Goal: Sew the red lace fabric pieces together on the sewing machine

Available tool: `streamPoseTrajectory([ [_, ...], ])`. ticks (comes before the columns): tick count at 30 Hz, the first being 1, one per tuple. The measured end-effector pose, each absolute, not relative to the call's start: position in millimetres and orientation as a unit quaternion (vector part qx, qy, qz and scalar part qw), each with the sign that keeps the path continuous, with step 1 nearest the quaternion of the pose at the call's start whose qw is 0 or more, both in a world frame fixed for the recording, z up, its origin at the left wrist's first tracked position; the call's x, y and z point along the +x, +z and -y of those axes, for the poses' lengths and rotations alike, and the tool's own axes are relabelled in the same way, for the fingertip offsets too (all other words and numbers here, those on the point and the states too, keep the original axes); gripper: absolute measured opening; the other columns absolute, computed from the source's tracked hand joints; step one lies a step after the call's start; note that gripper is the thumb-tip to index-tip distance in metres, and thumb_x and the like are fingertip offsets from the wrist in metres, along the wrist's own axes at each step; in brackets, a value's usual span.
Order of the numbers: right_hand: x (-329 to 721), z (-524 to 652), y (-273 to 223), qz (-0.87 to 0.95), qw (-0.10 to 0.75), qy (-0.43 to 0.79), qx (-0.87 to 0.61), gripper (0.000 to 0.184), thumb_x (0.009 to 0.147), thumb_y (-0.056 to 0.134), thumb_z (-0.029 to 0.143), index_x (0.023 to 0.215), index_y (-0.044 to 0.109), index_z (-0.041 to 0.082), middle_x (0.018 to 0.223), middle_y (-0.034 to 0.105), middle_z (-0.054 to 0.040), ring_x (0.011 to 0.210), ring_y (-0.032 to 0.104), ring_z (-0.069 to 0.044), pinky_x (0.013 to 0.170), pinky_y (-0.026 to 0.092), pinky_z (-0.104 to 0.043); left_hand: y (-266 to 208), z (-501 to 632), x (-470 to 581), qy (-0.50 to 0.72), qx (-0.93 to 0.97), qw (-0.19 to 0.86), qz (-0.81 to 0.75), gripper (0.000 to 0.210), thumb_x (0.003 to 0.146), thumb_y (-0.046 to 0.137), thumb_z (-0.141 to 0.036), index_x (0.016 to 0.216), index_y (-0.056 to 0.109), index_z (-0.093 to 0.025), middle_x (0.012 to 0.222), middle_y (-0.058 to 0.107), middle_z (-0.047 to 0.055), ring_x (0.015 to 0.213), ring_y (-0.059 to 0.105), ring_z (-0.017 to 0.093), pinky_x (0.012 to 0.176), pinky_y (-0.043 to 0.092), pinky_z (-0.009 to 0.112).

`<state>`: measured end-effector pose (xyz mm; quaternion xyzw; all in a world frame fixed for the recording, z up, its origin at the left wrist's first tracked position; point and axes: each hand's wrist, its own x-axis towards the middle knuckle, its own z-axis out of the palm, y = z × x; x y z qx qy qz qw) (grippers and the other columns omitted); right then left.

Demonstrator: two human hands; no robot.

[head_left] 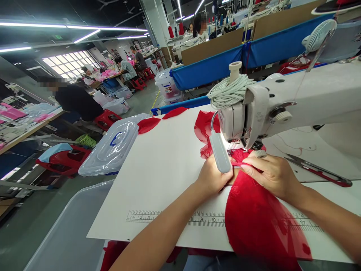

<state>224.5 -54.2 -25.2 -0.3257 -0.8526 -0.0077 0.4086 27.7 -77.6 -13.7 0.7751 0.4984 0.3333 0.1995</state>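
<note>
Red fabric [254, 214] runs from under the head of a white sewing machine [307, 86] down over the table's front edge. My right hand [275, 175] pinches a folded edge of this fabric just in front of the presser foot. Close by on the left, my left hand [213, 175] is closed at the same fabric edge, its fingertips partly hidden behind a small grey lamp [220, 152]. Behind the needle area lies more red fabric [201, 126], crumpled and partly sheer. A bundle of pale green cord [229, 90] hangs on the machine head.
Thread snips [321, 169] lie right of my right hand. The white table [152, 169] bears a printed ruler [146, 216]. Red fabric pieces [149, 125] lie along its far edge. A lidded clear bin [115, 145] and an open bin [76, 226] stand left. Several people sit at machines beyond.
</note>
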Motion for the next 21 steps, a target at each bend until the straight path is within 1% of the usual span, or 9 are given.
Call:
streamPoseTrajectory([
  [2,224.6,54.1,-25.5,0.856,0.403,-0.01,-0.323,0.028,0.1,0.051,0.025,0.078,0.067,0.02,0.067,0.063,-0.0001,0.055,0.055,-0.012,0.052,0.039,-0.025,-14.6,78.5,29.8,0.337,0.767,0.2,-0.508,0.011,0.079,0.064,-0.009,0.082,0.067,-0.02,0.078,0.066,0.0,0.081,0.062,0.019,0.077,0.054,0.032],
  [5,224.1,54.9,-26.0,0.859,0.396,-0.014,-0.325,0.028,0.1,0.05,0.025,0.079,0.068,0.021,0.067,0.064,-0.0003,0.054,0.056,-0.012,0.052,0.038,-0.025,-17.9,78.6,32.8,0.349,0.75,0.198,-0.526,0.009,0.079,0.07,-0.013,0.085,0.066,-0.019,0.082,0.069,0.001,0.08,0.064,0.018,0.075,0.055,0.031],
  [7,223.6,55.6,-26.1,0.858,0.398,-0.009,-0.326,0.029,0.1,0.05,0.025,0.077,0.067,0.022,0.067,0.065,-0.0005,0.056,0.057,-0.013,0.053,0.039,-0.025,-20.5,78.0,33.3,0.355,0.743,0.194,-0.533,0.008,0.081,0.067,-0.014,0.088,0.065,-0.019,0.085,0.07,0.001,0.08,0.065,0.018,0.076,0.056,0.031],
  [10,223.7,56.0,-25.9,0.856,0.402,-0.003,-0.325,0.029,0.1,0.051,0.023,0.076,0.067,0.022,0.072,0.067,-0.0013,0.059,0.059,-0.012,0.054,0.039,-0.025,-22.7,77.0,31.7,0.356,0.748,0.185,-0.529,0.008,0.084,0.061,-0.012,0.082,0.064,-0.019,0.083,0.07,0.002,0.082,0.066,0.018,0.077,0.056,0.032],
  [14,225.6,55.2,-25.2,0.857,0.402,-0.015,-0.322,0.028,0.1,0.051,0.024,0.077,0.068,0.022,0.068,0.065,-0.0001,0.054,0.056,-0.012,0.052,0.038,-0.026,-21.5,76.6,29.2,0.35,0.769,0.173,-0.506,0.015,0.084,0.056,-0.008,0.076,0.062,-0.02,0.081,0.07,0.002,0.084,0.065,0.019,0.081,0.055,0.034],
  [17,226.2,54.9,-25.1,0.86,0.402,-0.029,-0.314,0.025,0.1,0.052,0.023,0.08,0.068,0.021,0.069,0.066,-0.0006,0.055,0.057,-0.012,0.052,0.038,-0.025,-19.8,77.3,29.3,0.344,0.784,0.168,-0.489,0.016,0.084,0.056,-0.008,0.076,0.062,-0.02,0.082,0.07,0.002,0.083,0.064,0.019,0.081,0.055,0.034],
  [21,227.2,54.1,-26.0,0.865,0.394,-0.029,-0.309,0.024,0.101,0.052,0.023,0.081,0.067,0.021,0.074,0.069,-0.0018,0.059,0.061,-0.012,0.055,0.04,-0.024,-20.1,77.7,29.6,0.341,0.795,0.154,-0.478,0.014,0.086,0.056,-0.012,0.074,0.06,-0.02,0.081,0.068,0.002,0.082,0.063,0.019,0.081,0.053,0.033],
])
